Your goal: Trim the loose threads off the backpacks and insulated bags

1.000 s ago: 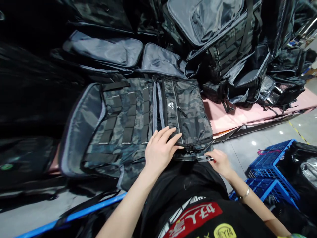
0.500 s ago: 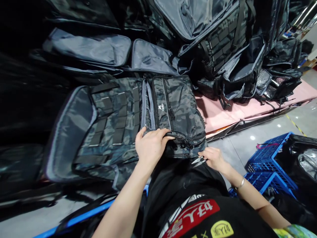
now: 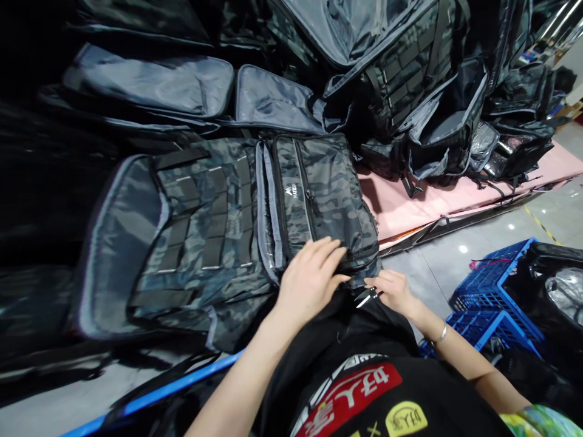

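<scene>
A dark camouflage backpack [image 3: 328,176] lies opened out in front of me, a small white logo on its front panel. My left hand [image 3: 307,279] is at the near edge of this panel, fingers over the top and thumb along the side by the zipper, gripping the edge. Close by on the right, my right hand [image 3: 394,292] is closed round small thread snips [image 3: 367,297], blades pointing left beside the panel's near corner. Webbing straps [image 3: 214,224] cross the backpack's other panel. Fabric between my left fingers and thumb is partly hidden.
More open bags with grey lining [image 3: 155,82] are piled behind. A pink-covered surface [image 3: 410,203] runs off to the right, with an open bag [image 3: 449,130] on it. Blue crates [image 3: 492,273] with dark bags stand on the floor at right. A blue edge [image 3: 182,388] shows at lower left.
My left hand has shifted right along the backpack's near edge, closer to the snips. My right hand stays almost in place, the snips slightly turned. The view has shifted a little.
</scene>
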Motion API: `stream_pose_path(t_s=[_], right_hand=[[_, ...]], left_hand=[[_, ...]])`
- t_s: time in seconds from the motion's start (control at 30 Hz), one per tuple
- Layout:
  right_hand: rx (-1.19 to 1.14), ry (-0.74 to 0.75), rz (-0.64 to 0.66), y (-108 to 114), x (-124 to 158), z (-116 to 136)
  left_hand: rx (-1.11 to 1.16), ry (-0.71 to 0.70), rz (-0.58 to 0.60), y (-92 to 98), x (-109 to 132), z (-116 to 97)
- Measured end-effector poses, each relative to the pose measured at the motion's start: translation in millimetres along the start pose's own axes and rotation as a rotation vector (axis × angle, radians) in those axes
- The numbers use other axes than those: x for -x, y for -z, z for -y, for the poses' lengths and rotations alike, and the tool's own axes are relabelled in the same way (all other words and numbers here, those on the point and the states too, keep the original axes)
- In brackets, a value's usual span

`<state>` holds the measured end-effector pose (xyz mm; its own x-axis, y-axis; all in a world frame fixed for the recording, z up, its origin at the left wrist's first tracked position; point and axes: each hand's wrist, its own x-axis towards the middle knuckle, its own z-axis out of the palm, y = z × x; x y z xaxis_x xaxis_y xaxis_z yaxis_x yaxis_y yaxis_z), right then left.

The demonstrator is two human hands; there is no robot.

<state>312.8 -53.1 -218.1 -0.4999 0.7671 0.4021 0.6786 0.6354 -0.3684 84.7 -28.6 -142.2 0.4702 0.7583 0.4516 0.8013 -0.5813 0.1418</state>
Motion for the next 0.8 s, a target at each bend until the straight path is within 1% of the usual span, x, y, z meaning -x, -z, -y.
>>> stream_pose_path(t_s=[0.03, 0.1, 0.17, 0.23, 0.27, 0.3, 0.37, 0.43, 0.47, 0.53, 0.6, 0.7, 0.8], right_hand=[[0.01, -0.003, 0.012, -0.4, 0.6, -0.3], [0.022, 0.018, 0.03, -1.7, 1.9, -0.5], [0.028, 0.064, 0.068, -3.3, 3.5, -0.2], [0.035, 0.093, 0.106, -5.2, 5.2, 0.6], [0.04, 0.089, 0.109, -6.1, 6.0, 0.9], [0.044, 0.076, 0.101, -6.9, 6.6, 1.1], [0.047, 0.047, 0.081, -8.2, 7.8, 1.1], [0.043, 0.036, 0.088, -8.9, 9.1, 0.5], [0.038, 0.038, 0.1, -9.1, 9.8, 0.1], [0.023, 0.041, 0.106, -8.9, 10.8, -0.8], [0.012, 0.035, 0.095, -7.9, 10.2, -1.9], [0.022, 0.027, 0.1, -6.1, 5.4, -3.7], [0.041, 0.035, 0.107, -5.6, -1.4, -4.7]], left_hand=[[0.025, -0.005, -0.004, -5.3, -2.8, -5.8], [0.011, 0.077, -0.04, -18.7, -9.5, -10.6], [-0.074, 0.215, -0.07, -31.8, -16.0, -6.2], [-0.143, 0.302, -0.067, -39.6, -20.3, 3.4], [-0.141, 0.298, -0.061, -40.5, -20.9, 8.3], [-0.108, 0.262, -0.054, -39.5, -20.5, 12.4], [-0.004, 0.138, -0.031, -33.1, -16.4, 16.5], [0.059, 0.013, 0.022, -25.1, -9.6, 15.3], [0.06, -0.026, 0.052, -22.3, -6.1, 13.3], [0.021, -0.057, 0.067, -20.9, -0.2, 8.6], [-0.02, -0.056, 0.011, -25.5, 3.0, 5.4], [-0.023, -0.057, -0.095, -37.5, 2.1, 5.4], [0.001, -0.028, -0.122, -45.7, -2.5, 8.3]])
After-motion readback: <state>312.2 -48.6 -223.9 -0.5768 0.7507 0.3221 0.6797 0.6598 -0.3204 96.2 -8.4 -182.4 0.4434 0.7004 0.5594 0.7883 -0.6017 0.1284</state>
